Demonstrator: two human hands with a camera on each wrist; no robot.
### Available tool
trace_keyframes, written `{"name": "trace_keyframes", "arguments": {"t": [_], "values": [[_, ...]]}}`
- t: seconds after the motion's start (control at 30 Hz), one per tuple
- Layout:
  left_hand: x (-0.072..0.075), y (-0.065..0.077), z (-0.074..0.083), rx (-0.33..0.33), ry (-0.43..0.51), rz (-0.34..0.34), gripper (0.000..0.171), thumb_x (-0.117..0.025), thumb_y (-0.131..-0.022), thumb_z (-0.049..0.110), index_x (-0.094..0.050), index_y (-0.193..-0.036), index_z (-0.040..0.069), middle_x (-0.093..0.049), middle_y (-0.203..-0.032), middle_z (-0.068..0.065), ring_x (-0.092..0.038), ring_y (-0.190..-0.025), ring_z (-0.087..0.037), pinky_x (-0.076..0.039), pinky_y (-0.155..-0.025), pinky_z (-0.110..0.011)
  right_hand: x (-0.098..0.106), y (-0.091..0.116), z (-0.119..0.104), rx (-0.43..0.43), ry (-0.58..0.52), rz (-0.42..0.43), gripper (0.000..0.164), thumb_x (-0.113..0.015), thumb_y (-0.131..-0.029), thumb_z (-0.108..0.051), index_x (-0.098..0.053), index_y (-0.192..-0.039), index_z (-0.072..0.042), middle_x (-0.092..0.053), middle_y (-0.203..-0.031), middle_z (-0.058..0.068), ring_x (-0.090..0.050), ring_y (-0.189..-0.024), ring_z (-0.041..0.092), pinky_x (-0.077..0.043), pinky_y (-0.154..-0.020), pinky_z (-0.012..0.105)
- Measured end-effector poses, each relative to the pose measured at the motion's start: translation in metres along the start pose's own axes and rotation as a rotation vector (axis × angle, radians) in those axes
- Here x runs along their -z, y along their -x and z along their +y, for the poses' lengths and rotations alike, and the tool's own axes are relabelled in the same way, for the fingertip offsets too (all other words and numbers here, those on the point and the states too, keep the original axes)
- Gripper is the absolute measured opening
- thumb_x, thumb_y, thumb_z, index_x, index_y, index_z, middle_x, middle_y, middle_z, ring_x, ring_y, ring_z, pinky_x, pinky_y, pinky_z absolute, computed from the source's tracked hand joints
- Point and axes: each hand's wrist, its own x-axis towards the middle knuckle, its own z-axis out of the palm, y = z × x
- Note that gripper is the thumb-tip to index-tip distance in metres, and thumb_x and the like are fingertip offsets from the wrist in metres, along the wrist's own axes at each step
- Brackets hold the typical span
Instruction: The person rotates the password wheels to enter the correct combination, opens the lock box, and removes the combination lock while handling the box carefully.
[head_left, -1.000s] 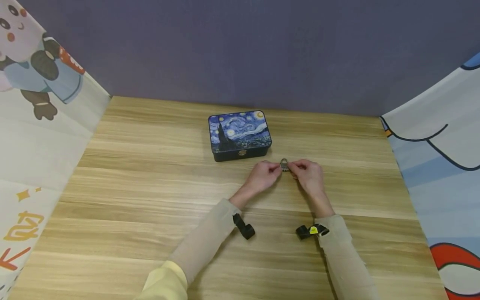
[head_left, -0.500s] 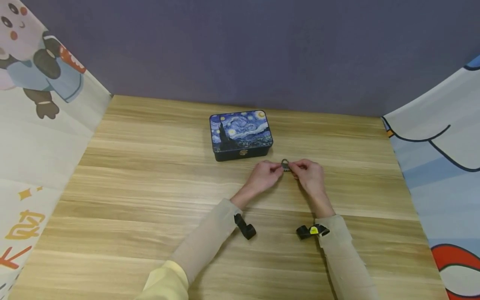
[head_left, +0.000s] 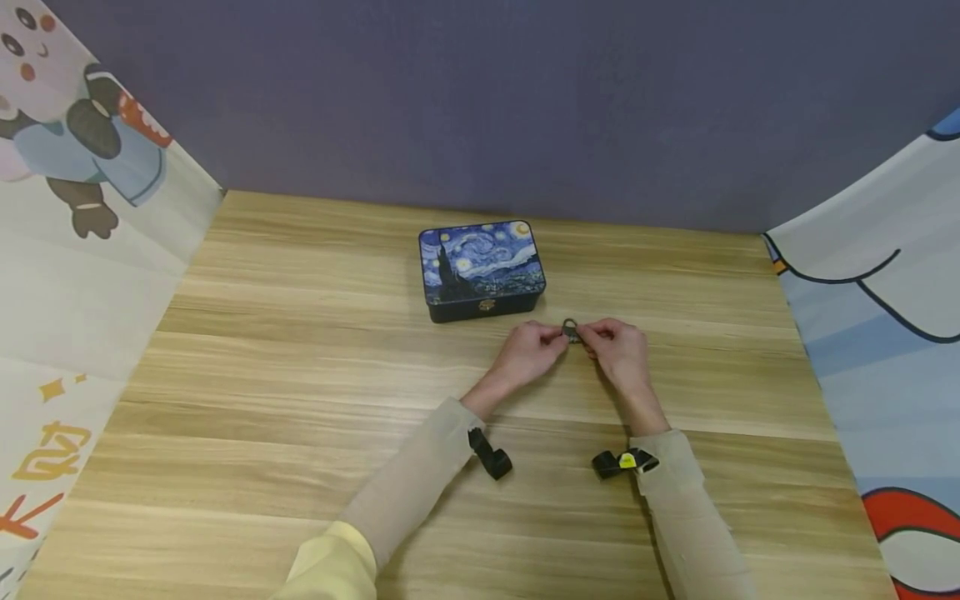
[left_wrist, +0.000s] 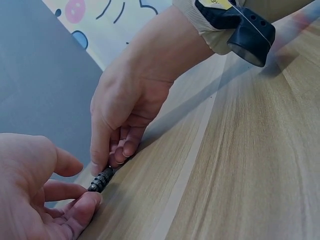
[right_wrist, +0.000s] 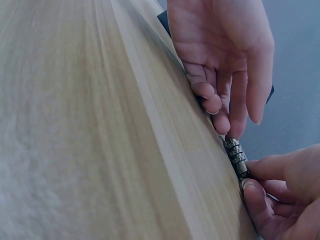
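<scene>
A small dark metal combination padlock (head_left: 570,332) with a rounded shackle is between the two hands, low over the wooden table. Its numbered dials face the person, and show as a row of rings on the padlock (right_wrist: 235,154) in the right wrist view. My right hand (head_left: 618,350) pinches one end of it between thumb and finger. At the other end, the curled fingers of my left hand (head_left: 525,350) hold it by the fingertips; in the right wrist view the left thumb (right_wrist: 259,100) stands off from the dials. The shackle is hidden in both wrist views.
Just behind the left hand stands a dark tin box (head_left: 483,262) with a starry night painting on its lid and a small clasp (head_left: 487,306) in front. A dark blue-grey wall (head_left: 480,108) rises behind the wooden table (head_left: 300,375); printed cloths hang on both sides.
The head view has shifted slightly since one second ago. Both hands keep nearly the same place on the padlock, which appears to tilt a little.
</scene>
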Motion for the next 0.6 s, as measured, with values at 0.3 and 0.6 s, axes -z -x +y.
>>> {"name": "trace_keyframes", "arguments": {"t": [0.3, 0.6], "values": [[-0.0013, 0.0000, -0.0018, 0.010, 0.011, 0.015, 0.032, -0.062, -0.104, 0.028, -0.072, -0.131, 0.013, -0.070, -0.129, -0.008, -0.064, -0.110, -0.017, -0.055, -0.091, -0.030, -0.0002, -0.0009, 0.0005, 0.002, 0.010, -0.003, 0.026, -0.071, -0.099, -0.022, -0.077, -0.101, 0.003, -0.074, -0.080, 0.012, -0.060, -0.059, 0.004, -0.050, -0.054, 0.014], [-0.0014, 0.0008, -0.0019, 0.015, 0.028, 0.014, 0.033, -0.062, -0.104, 0.028, -0.071, -0.132, 0.013, -0.069, -0.127, -0.008, -0.064, -0.111, -0.019, -0.056, -0.088, -0.032, -0.0008, -0.0007, 0.0008, -0.002, -0.011, -0.001, 0.025, -0.071, -0.099, -0.021, -0.077, -0.102, 0.004, -0.074, -0.080, 0.011, -0.060, -0.059, 0.003, -0.051, -0.054, 0.013]]}}
